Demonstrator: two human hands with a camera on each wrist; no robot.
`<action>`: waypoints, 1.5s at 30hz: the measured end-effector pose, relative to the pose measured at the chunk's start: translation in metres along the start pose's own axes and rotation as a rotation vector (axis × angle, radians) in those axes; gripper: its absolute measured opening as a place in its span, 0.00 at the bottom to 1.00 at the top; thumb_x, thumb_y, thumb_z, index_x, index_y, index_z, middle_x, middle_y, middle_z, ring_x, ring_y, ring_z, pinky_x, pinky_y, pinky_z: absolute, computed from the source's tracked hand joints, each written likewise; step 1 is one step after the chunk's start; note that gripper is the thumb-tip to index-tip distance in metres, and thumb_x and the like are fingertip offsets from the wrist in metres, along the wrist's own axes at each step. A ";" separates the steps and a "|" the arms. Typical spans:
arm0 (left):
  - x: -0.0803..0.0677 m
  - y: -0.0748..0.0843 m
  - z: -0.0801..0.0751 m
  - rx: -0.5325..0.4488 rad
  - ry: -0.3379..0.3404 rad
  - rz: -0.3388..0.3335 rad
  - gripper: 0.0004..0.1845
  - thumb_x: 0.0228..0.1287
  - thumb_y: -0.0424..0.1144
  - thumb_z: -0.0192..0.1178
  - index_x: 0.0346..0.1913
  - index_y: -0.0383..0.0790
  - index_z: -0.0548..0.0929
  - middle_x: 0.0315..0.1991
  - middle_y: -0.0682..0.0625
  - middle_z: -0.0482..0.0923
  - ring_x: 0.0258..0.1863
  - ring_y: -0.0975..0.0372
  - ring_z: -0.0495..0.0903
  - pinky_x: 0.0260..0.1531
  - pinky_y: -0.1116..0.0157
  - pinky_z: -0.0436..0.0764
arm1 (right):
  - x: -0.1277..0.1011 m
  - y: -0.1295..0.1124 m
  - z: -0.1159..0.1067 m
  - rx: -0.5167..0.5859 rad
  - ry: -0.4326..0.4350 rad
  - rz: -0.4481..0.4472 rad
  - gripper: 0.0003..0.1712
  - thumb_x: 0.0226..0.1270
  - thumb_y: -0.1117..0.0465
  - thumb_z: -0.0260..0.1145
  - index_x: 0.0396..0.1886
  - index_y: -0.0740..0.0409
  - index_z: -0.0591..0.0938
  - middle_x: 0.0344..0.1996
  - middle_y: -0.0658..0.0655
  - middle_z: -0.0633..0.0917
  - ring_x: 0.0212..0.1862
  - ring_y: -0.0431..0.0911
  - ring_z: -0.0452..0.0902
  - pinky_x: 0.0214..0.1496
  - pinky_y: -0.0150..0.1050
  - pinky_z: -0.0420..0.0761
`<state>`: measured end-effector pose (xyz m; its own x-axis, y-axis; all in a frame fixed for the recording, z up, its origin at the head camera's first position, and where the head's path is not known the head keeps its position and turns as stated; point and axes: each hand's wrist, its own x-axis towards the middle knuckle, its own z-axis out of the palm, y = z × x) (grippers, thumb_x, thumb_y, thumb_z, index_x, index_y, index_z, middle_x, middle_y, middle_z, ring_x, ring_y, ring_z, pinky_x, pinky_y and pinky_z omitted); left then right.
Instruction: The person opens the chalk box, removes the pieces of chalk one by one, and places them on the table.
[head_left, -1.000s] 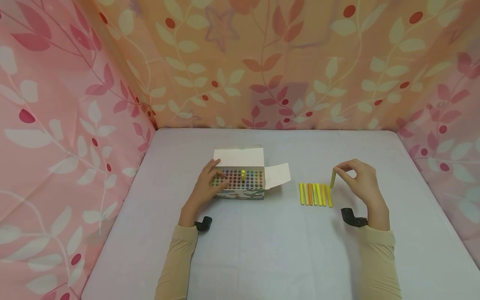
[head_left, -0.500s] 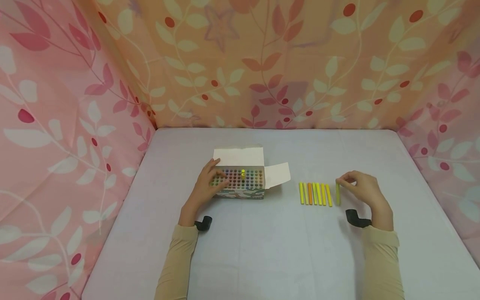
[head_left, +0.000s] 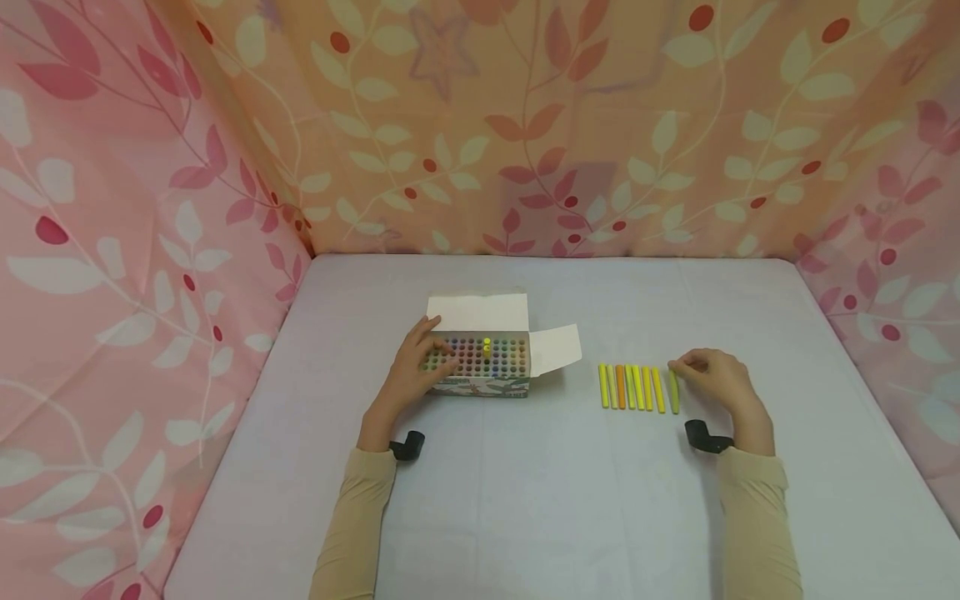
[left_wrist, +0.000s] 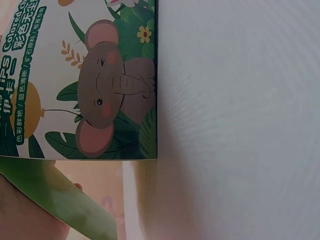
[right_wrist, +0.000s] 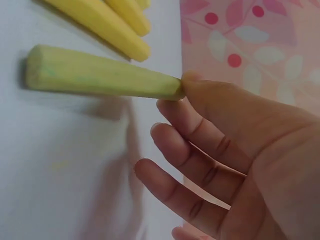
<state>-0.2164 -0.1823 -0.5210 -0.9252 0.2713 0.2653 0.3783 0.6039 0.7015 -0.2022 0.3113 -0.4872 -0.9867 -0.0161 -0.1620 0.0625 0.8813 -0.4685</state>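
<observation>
My right hand (head_left: 720, 375) pinches one end of a pale green chalk stick (right_wrist: 100, 72) between thumb and index finger. The stick's other end is at the tabletop, and the remaining fingers are spread loosely below. Just left of it lies a row of several chalk sticks (head_left: 630, 387), mostly yellow with one orange. My left hand (head_left: 411, 362) rests on the left end of an open chalk box (head_left: 480, 387), its fingers over the top. The box holds rows of coloured chalk, and two yellow ends (head_left: 487, 346) stand higher. An elephant picture (left_wrist: 102, 90) decorates the box's side.
White box flaps (head_left: 555, 350) stand out at the back and right of the box. The white tabletop (head_left: 525, 500) is bordered by floral curtains (head_left: 487, 167) at the back and both sides. A black wrist camera (head_left: 705, 437) sits by the right wrist.
My right hand has lowered the pale green stick from above the row's right end to the table beside it. The left hand and the box have stayed put.
</observation>
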 end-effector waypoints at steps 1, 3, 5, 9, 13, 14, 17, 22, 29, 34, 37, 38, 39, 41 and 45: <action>0.000 0.000 0.000 0.000 0.000 0.000 0.14 0.59 0.54 0.61 0.40 0.50 0.79 0.71 0.55 0.53 0.73 0.54 0.43 0.65 0.42 0.52 | 0.001 0.002 0.002 0.004 -0.001 0.006 0.28 0.65 0.41 0.57 0.42 0.62 0.81 0.40 0.65 0.81 0.43 0.57 0.73 0.41 0.52 0.71; 0.000 -0.001 0.000 -0.002 0.002 0.002 0.13 0.59 0.54 0.61 0.40 0.50 0.79 0.71 0.55 0.53 0.73 0.53 0.43 0.65 0.41 0.52 | 0.003 0.005 0.004 0.009 -0.002 0.014 0.29 0.65 0.40 0.57 0.42 0.62 0.80 0.40 0.65 0.81 0.44 0.57 0.73 0.42 0.52 0.71; 0.000 -0.001 0.001 -0.002 0.005 0.007 0.13 0.58 0.54 0.61 0.40 0.50 0.79 0.71 0.55 0.53 0.72 0.51 0.44 0.64 0.41 0.52 | 0.004 0.007 0.006 0.015 0.001 0.017 0.29 0.65 0.40 0.56 0.42 0.62 0.80 0.41 0.66 0.81 0.44 0.57 0.73 0.42 0.53 0.71; 0.000 -0.001 0.000 -0.002 0.006 0.014 0.13 0.58 0.53 0.62 0.40 0.49 0.79 0.71 0.54 0.53 0.72 0.51 0.44 0.65 0.41 0.52 | 0.005 0.009 0.009 0.026 0.001 0.029 0.29 0.64 0.39 0.56 0.42 0.62 0.80 0.41 0.66 0.81 0.44 0.57 0.72 0.42 0.52 0.71; 0.000 -0.001 0.000 0.001 0.007 0.022 0.13 0.58 0.53 0.62 0.40 0.49 0.79 0.71 0.53 0.53 0.72 0.51 0.44 0.65 0.42 0.52 | 0.006 0.010 0.012 0.026 0.004 0.032 0.29 0.64 0.39 0.57 0.41 0.62 0.81 0.40 0.65 0.81 0.43 0.56 0.72 0.41 0.51 0.71; 0.000 -0.001 0.000 0.001 0.007 0.022 0.13 0.58 0.53 0.62 0.40 0.49 0.79 0.71 0.53 0.53 0.73 0.51 0.44 0.65 0.42 0.52 | 0.007 0.010 0.012 0.021 0.006 0.031 0.29 0.64 0.39 0.57 0.41 0.62 0.81 0.40 0.65 0.81 0.42 0.56 0.72 0.41 0.50 0.70; 0.000 -0.001 0.000 -0.001 0.008 0.020 0.13 0.58 0.52 0.62 0.40 0.49 0.79 0.71 0.53 0.54 0.73 0.52 0.44 0.65 0.42 0.52 | 0.007 0.009 0.014 0.016 0.008 0.028 0.28 0.63 0.40 0.58 0.40 0.62 0.81 0.38 0.64 0.81 0.41 0.55 0.72 0.40 0.49 0.70; 0.000 0.000 0.000 -0.006 0.005 0.016 0.13 0.59 0.53 0.62 0.40 0.49 0.79 0.71 0.53 0.53 0.73 0.52 0.44 0.65 0.42 0.51 | 0.007 0.006 0.015 0.008 0.020 0.031 0.27 0.62 0.41 0.60 0.38 0.62 0.81 0.33 0.61 0.81 0.36 0.52 0.71 0.35 0.42 0.67; 0.000 -0.001 0.000 -0.008 0.002 0.004 0.14 0.59 0.55 0.61 0.39 0.50 0.79 0.71 0.55 0.53 0.73 0.51 0.44 0.65 0.41 0.51 | 0.007 0.007 0.017 -0.002 0.031 0.030 0.26 0.63 0.40 0.59 0.37 0.61 0.81 0.29 0.58 0.80 0.34 0.51 0.69 0.33 0.38 0.63; 0.001 -0.002 0.001 -0.001 0.003 0.006 0.14 0.59 0.55 0.61 0.39 0.51 0.78 0.71 0.56 0.53 0.73 0.53 0.43 0.65 0.42 0.51 | 0.009 0.009 0.018 -0.010 0.042 0.018 0.26 0.63 0.40 0.59 0.37 0.61 0.81 0.30 0.58 0.81 0.34 0.51 0.70 0.33 0.38 0.64; 0.001 -0.002 0.001 -0.001 0.004 0.009 0.14 0.59 0.55 0.61 0.39 0.51 0.78 0.71 0.55 0.53 0.73 0.54 0.43 0.65 0.42 0.51 | 0.009 0.010 0.019 -0.011 0.048 0.013 0.26 0.63 0.41 0.59 0.37 0.61 0.81 0.30 0.58 0.81 0.34 0.51 0.71 0.33 0.38 0.65; 0.001 -0.002 0.001 0.000 0.005 0.009 0.14 0.59 0.55 0.61 0.39 0.51 0.78 0.71 0.55 0.53 0.73 0.54 0.43 0.65 0.42 0.51 | 0.009 0.010 0.019 -0.009 0.048 0.013 0.25 0.63 0.41 0.60 0.37 0.61 0.81 0.30 0.58 0.81 0.34 0.51 0.70 0.33 0.38 0.65; 0.001 -0.002 0.001 0.001 0.005 0.010 0.14 0.59 0.56 0.60 0.39 0.51 0.79 0.71 0.55 0.53 0.73 0.53 0.43 0.65 0.42 0.52 | 0.009 0.011 0.019 -0.009 0.049 0.012 0.25 0.63 0.41 0.60 0.37 0.61 0.81 0.29 0.57 0.81 0.34 0.51 0.70 0.33 0.38 0.64; 0.001 -0.002 0.001 0.000 0.005 0.008 0.14 0.59 0.56 0.60 0.39 0.51 0.78 0.71 0.55 0.53 0.73 0.52 0.43 0.65 0.41 0.52 | 0.009 0.011 0.018 -0.008 0.050 0.009 0.25 0.63 0.41 0.60 0.36 0.61 0.81 0.29 0.57 0.81 0.34 0.51 0.70 0.33 0.38 0.64; 0.000 -0.002 0.001 -0.006 0.004 0.002 0.14 0.59 0.56 0.60 0.38 0.51 0.78 0.71 0.56 0.52 0.73 0.51 0.44 0.65 0.41 0.52 | 0.007 0.011 0.018 -0.003 0.049 0.003 0.25 0.63 0.41 0.59 0.36 0.61 0.81 0.28 0.56 0.80 0.33 0.50 0.70 0.33 0.37 0.64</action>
<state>-0.2173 -0.1823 -0.5228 -0.9245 0.2696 0.2693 0.3800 0.5986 0.7052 -0.2061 0.3123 -0.5089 -0.9926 0.0100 -0.1207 0.0655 0.8826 -0.4656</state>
